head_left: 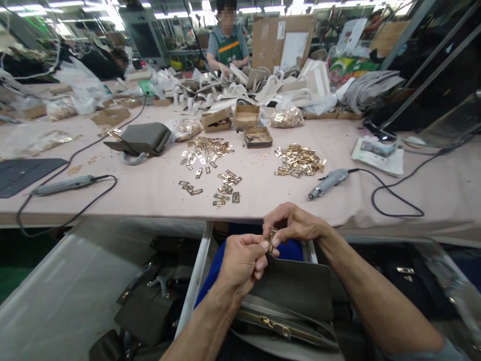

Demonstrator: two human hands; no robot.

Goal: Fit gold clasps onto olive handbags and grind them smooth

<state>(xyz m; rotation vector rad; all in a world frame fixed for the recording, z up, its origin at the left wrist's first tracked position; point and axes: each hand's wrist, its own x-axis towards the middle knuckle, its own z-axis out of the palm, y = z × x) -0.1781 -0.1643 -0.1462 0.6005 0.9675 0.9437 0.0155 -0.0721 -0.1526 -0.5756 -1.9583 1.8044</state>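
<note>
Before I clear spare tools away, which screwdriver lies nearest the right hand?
The screwdriver on the right, beside the gold pieces and close to the right hand; the other screwdriver lies far left.

Beyond the bag (pixel 296 286), bright blue cloth (pixel 292 250) is worn over the lap. To the bag's right, a greyish sleeve (pixel 438 353) is worn, ended near the elbow; the left hand (pixel 243 260) and right hand (pixel 298 224) are bare.
</note>
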